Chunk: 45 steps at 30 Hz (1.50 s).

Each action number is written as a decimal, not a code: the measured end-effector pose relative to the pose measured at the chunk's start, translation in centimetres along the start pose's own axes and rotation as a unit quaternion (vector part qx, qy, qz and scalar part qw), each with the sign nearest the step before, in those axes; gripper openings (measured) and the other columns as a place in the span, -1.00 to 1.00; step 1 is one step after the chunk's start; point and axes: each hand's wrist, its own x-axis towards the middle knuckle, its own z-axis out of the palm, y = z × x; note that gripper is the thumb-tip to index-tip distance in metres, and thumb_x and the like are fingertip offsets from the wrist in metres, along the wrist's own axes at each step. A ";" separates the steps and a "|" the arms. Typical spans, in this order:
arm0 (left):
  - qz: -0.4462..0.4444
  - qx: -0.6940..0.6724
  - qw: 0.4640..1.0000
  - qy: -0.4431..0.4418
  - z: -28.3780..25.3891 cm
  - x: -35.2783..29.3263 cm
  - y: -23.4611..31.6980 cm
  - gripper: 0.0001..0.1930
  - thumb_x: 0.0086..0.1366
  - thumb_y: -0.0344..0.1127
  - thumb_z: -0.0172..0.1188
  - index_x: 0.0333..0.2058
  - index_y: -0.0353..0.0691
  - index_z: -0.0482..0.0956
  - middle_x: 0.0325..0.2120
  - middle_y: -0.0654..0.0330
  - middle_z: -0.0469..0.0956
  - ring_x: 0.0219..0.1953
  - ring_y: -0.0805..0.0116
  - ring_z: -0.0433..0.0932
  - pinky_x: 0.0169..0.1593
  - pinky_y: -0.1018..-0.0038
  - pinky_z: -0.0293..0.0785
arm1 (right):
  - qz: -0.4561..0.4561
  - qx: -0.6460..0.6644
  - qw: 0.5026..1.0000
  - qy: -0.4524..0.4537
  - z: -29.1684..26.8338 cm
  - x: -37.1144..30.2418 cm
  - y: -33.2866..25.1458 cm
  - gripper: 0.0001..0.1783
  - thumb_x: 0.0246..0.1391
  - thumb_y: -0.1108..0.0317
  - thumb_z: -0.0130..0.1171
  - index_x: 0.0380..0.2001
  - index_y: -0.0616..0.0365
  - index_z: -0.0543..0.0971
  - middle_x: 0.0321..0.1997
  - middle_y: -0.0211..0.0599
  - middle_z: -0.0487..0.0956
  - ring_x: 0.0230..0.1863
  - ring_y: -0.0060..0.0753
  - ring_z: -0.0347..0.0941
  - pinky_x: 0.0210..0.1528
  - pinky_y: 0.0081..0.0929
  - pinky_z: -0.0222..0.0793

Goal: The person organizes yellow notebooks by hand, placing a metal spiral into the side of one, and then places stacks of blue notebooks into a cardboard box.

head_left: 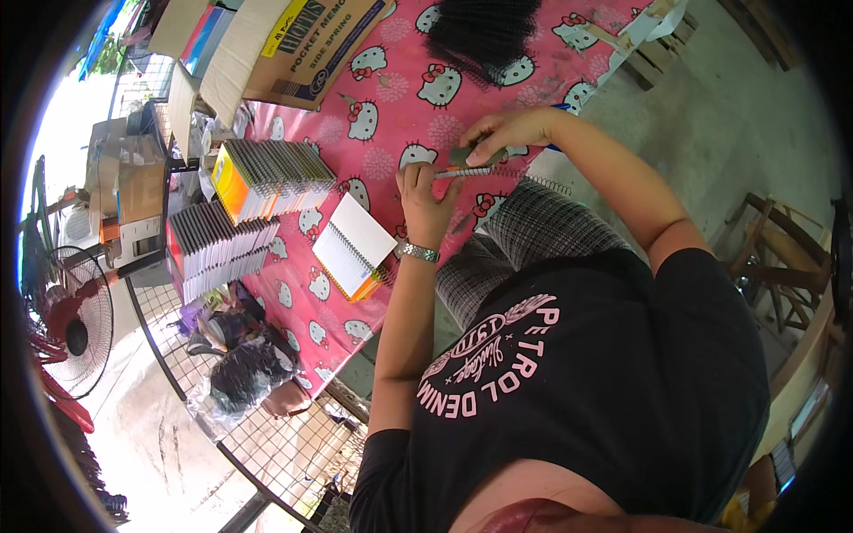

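Observation:
Over the table's near edge I hold a small notebook, seen nearly edge-on. A thin dark wire coil runs along it and sticks out past its right end. My left hand, with a metal watch at its wrist, is closed on the left end of the notebook. From above, my right hand reaches over it with fingers bent and thumb pressed down by the binding. A dark grey-green piece shows under those fingers; whether it belongs to the notebook I cannot tell. My right fingertips are partly hidden.
On the pink patterned tablecloth lies an open spiral notebook. Left of it stand two stacks of spiral notebooks. A heap of black coils and a cardboard box lie at the far side. A fan stands at far left.

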 end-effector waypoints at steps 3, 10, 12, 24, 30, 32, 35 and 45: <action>0.005 0.002 1.000 0.011 0.2 -0.1 0.1 -0.66 -0.11 -0.40 0.45 -0.32 -0.18 0.53 -0.32 0.20 0.48 -0.21 0.14 0.40 -0.15 0.27 0.37 | -0.023 -0.036 0.999 -0.011 -0.2 -0.2 0.2 -0.47 0.02 0.11 0.31 -0.01 0.24 0.56 -0.18 -0.45 0.54 -0.21 -0.64 0.38 -0.26 -0.59 0.28; -0.005 -0.019 1.000 -0.022 -0.9 0.5 -0.8 -0.65 -0.07 -0.42 0.40 -0.26 -0.20 0.51 -0.24 0.16 0.46 -0.15 0.12 0.41 -0.11 0.26 0.37 | -0.049 -0.063 0.996 -0.048 0.3 0.1 -2.2 -0.50 0.02 0.18 0.30 0.01 0.21 0.56 -0.19 -0.48 0.53 -0.21 -0.64 0.39 -0.20 -0.60 0.31; 0.002 0.000 1.000 -0.014 -1.1 0.7 -1.1 -0.66 -0.03 -0.42 0.39 -0.24 -0.21 0.51 -0.23 0.14 0.45 -0.13 0.10 0.42 -0.11 0.25 0.38 | -0.067 -0.072 0.994 -0.036 0.4 0.3 -2.3 -0.48 0.02 0.17 0.31 0.02 0.21 0.55 -0.18 -0.46 0.53 -0.21 -0.62 0.40 -0.18 -0.59 0.32; -0.107 -0.139 0.982 -0.064 -0.4 0.4 -2.5 -0.71 0.06 -0.38 0.41 -0.26 -0.28 0.53 -0.28 0.11 0.45 -0.42 0.23 0.52 -0.38 0.42 0.51 | -0.036 0.062 0.997 -0.041 0.4 0.5 -1.6 -0.37 0.05 0.04 0.30 0.09 0.20 0.50 -0.01 -0.38 0.50 0.03 -0.54 0.35 0.08 -0.55 0.21; -0.099 -0.134 0.984 -0.055 -0.4 0.9 -2.3 -0.71 0.02 -0.43 0.42 -0.28 -0.30 0.53 -0.31 0.12 0.46 -0.42 0.26 0.54 -0.37 0.45 0.52 | -0.144 0.009 0.989 -0.030 0.5 1.4 -1.0 -0.52 0.05 0.06 0.30 -0.05 0.14 0.57 -0.28 -0.53 0.52 -0.30 -0.64 0.38 -0.28 -0.62 0.29; -0.086 -0.124 0.987 -0.060 -0.7 0.7 -2.0 -0.69 0.02 -0.45 0.42 -0.28 -0.30 0.49 -0.32 0.13 0.45 -0.44 0.33 0.53 -0.39 0.48 0.51 | -0.044 -0.142 0.989 -0.017 0.2 1.8 -2.1 -0.52 0.05 0.09 0.30 -0.03 0.16 0.55 -0.23 -0.50 0.52 -0.23 -0.63 0.38 -0.19 -0.61 0.30; -0.073 -0.147 0.985 -0.052 -0.8 0.7 -2.1 -0.66 0.01 -0.45 0.44 -0.28 -0.31 0.46 -0.33 0.14 0.45 -0.44 0.36 0.53 -0.38 0.49 0.52 | -0.061 -0.022 0.995 -0.071 0.2 1.9 -2.1 -0.51 0.05 0.12 0.32 -0.02 0.18 0.54 -0.18 -0.46 0.51 -0.18 -0.61 0.38 -0.11 -0.59 0.30; -0.100 -0.172 0.980 -0.031 -0.3 -0.4 -2.3 -0.61 0.01 -0.39 0.48 -0.28 -0.30 0.44 -0.33 0.16 0.48 -0.41 0.40 0.55 -0.37 0.50 0.53 | 0.080 -0.218 0.972 -0.017 0.5 2.8 -1.5 -0.43 0.06 0.08 0.31 0.04 0.22 0.50 -0.07 -0.37 0.54 -0.03 -0.51 0.43 0.04 -0.55 0.32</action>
